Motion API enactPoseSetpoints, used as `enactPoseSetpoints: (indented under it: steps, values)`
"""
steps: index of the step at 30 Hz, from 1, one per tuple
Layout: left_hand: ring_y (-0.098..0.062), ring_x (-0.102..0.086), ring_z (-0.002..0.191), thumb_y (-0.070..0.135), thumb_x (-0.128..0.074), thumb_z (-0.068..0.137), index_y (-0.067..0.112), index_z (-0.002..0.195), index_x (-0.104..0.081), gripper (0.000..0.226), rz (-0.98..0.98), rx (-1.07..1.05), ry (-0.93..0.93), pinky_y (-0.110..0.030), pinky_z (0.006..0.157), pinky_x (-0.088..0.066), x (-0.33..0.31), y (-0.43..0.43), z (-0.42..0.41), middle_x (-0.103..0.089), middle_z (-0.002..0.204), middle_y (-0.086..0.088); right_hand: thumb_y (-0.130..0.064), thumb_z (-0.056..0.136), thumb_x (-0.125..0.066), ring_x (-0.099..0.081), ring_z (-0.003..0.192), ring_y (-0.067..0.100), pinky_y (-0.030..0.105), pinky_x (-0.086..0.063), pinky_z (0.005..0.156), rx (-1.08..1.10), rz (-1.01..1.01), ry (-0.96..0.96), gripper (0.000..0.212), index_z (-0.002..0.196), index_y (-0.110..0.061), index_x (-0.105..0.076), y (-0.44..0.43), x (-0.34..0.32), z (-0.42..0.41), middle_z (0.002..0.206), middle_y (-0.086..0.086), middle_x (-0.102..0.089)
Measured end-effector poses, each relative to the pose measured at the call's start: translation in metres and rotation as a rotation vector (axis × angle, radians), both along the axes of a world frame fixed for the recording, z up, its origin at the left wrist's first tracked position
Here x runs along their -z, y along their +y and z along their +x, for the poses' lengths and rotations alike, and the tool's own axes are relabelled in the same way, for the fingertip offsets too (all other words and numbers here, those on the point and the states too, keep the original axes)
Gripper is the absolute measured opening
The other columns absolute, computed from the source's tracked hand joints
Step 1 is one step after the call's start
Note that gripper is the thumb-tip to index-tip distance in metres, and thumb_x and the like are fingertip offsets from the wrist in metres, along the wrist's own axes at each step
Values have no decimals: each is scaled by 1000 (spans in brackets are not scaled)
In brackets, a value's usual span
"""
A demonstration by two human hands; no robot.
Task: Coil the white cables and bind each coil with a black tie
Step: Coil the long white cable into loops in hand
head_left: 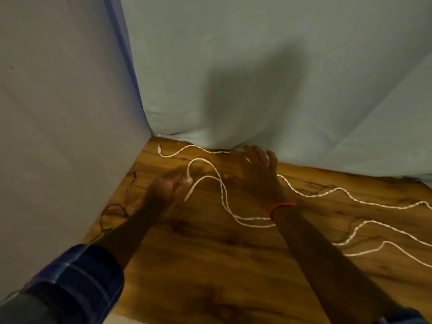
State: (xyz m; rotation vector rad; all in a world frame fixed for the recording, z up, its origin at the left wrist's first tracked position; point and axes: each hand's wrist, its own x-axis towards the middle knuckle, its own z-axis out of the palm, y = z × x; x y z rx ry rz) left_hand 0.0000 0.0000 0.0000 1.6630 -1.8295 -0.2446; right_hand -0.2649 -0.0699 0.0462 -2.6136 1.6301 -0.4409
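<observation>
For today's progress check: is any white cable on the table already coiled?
No, the white cables lie in loose wavy strands across the table.

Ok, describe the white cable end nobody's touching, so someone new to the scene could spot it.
Find the far left corner of the wooden table, where the grey cloth and the blue cloth meet. Just in front of it lies a white plug, its cable waving right toward the right hand. Unlike the cable ends by the left hand, it lies alone, untouched.

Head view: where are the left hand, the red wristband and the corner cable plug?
left hand point(164, 192), head view, back of hand.
red wristband point(282, 206), head view, middle of band.
cable plug point(159, 147), head view, white tip.
</observation>
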Motion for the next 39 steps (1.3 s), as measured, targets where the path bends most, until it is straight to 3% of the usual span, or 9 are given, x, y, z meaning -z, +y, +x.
enactPoseSetpoints:
  steps: [4,7,10,15,19,25,27,31,39]
  values:
    - [-14,-61,83,51,-42,102,14,92,-72,49,-82,159,-84,-30,79,-47,34,10,1,-67,87,1,-72,90,-30,-39,139,34,59,-22,113,-42,-12,32,65,140,-31,-35,11,26,24,145,8,-48]
    - [-18,-62,93,40,-58,99,11,92,-72,33,-128,221,-84,-35,89,-48,60,6,5,-70,94,-4,-73,90,-25,-33,144,34,57,-15,115,-56,24,26,71,143,-30,-43,8,41,36,150,6,-44]
    - [-11,-56,89,30,-64,96,15,86,-69,19,-160,164,-3,-34,83,-48,78,7,2,-65,86,2,-70,92,-33,-31,146,37,62,-14,115,-94,34,57,68,142,-28,-49,4,60,45,153,10,-42]
    - [1,-48,75,42,-52,100,34,76,-53,25,-160,-14,151,-32,65,-43,90,8,-3,-47,73,17,-66,94,-38,-24,149,34,53,0,114,-111,7,154,63,148,-34,-40,-6,92,58,157,8,-35]
    - [0,-48,70,42,-50,99,32,77,-56,25,-255,-17,193,-34,61,-42,100,8,-5,-48,71,13,-45,100,-40,-40,138,34,55,-19,116,-149,-113,42,45,138,-25,-52,0,104,63,141,8,-52]
    - [-3,-48,61,30,-52,99,29,78,-57,22,-423,46,290,-29,58,-39,96,-2,-8,-48,65,16,-31,103,-25,-45,130,29,49,-13,118,-165,-100,-28,41,128,-21,-56,-8,105,66,127,7,-60]
    - [-8,-48,56,26,-53,99,19,75,-58,26,-482,65,325,-19,53,-36,97,-5,-11,-49,60,7,-28,106,-35,-53,121,27,43,-16,113,-171,-111,-94,29,125,-21,-55,-10,106,65,117,6,-65]
    - [-13,-47,53,33,-53,97,3,70,-59,41,-517,-19,461,-22,50,-37,106,-11,-11,-51,59,-3,-29,106,-37,-62,102,29,41,-40,91,-238,-149,-223,28,125,-18,-54,-9,107,62,111,8,-68]
    - [-3,-44,51,20,-55,102,23,64,-54,38,-404,-41,960,-22,51,-39,76,-3,-21,-50,53,14,-49,102,-44,-62,82,29,42,-48,70,-62,-302,-433,36,100,-18,-62,7,106,56,86,6,-68]
